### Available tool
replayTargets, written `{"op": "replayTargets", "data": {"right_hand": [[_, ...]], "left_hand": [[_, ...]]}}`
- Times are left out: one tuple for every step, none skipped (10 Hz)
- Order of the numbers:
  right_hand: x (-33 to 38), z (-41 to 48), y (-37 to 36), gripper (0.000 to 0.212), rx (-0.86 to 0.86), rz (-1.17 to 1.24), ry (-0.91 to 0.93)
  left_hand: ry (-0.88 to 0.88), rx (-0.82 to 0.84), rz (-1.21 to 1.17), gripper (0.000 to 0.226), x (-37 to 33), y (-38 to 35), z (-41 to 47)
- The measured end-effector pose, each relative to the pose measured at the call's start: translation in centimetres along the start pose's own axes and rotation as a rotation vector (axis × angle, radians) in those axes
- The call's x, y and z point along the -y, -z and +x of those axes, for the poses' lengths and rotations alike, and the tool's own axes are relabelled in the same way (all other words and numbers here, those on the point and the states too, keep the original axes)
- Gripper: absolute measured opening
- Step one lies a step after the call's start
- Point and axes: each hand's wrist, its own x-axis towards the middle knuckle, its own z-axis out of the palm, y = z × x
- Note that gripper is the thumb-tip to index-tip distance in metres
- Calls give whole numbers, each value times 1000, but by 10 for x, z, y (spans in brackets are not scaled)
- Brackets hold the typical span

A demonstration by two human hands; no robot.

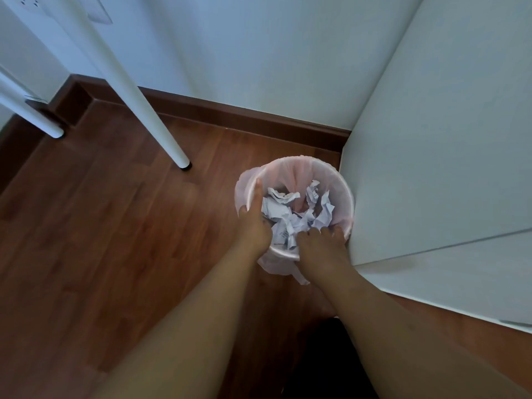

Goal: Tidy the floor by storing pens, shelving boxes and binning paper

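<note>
A small round waste bin (344, 184) lined with a pale pink plastic bag stands on the wooden floor in the corner. Several crumpled white paper pieces (290, 214) fill it. My left hand (254, 223) reaches over the bin's left rim, thumb along the rim and fingers down among the paper. My right hand (322, 244) rests over the near right rim, fingertips bent down into the paper. Whether either hand grips paper is hidden. No pens or boxes are in view.
A white cabinet (449, 156) stands right against the bin. White table legs (149, 110) come down at the left, another leg (34, 113) farther left. A dark brown skirting board (244, 115) runs along the white wall.
</note>
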Motion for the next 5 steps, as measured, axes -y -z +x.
{"op": "replayTargets", "data": {"right_hand": [[-5,3,2,53,-17,86,10],[-10,5,10,94,41,223,6],[-6,3,33,113,-25,343,62],[-2,-2,69,87,-89,297,127],[0,-12,110,62,-201,199,165]], "left_hand": [[46,16,21,84,-9,6,-8],[15,-29,117,77,-15,17,-20],[-90,-116,200,65,-21,38,-30],[-90,-221,231,65,-43,72,-43],[-143,-357,360,64,-63,103,-65]]}}
